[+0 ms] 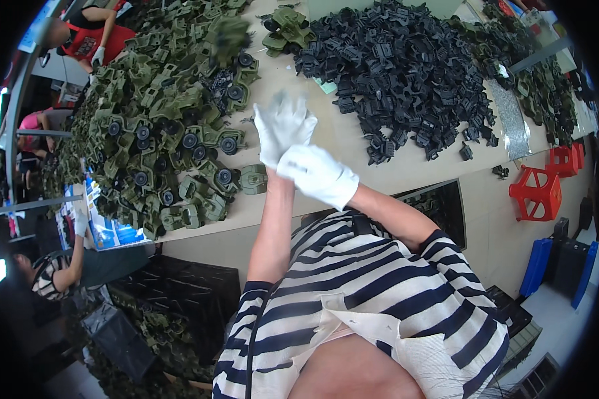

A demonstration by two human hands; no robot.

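My left hand [286,128] wears a white glove and is held up over the table with its fingers spread, slightly blurred. My right hand [321,175], gloved in white too, is closed on the cuff of the left glove at the wrist. To the left lies a large heap of olive-green toy vehicle bodies [160,100], some with dark wheels [191,141]. A single green plastic part [253,179] sits beside my left wrist. Beyond my right hand is a big pile of black plastic parts [406,73].
The pale table [373,178] has its front edge close to my body. Red plastic stools [536,194] stand at the right, near blue and black boxes [566,263]. Co-workers [70,263] are along the left side. Black-wrapped crates [180,286] stand below the table at left.
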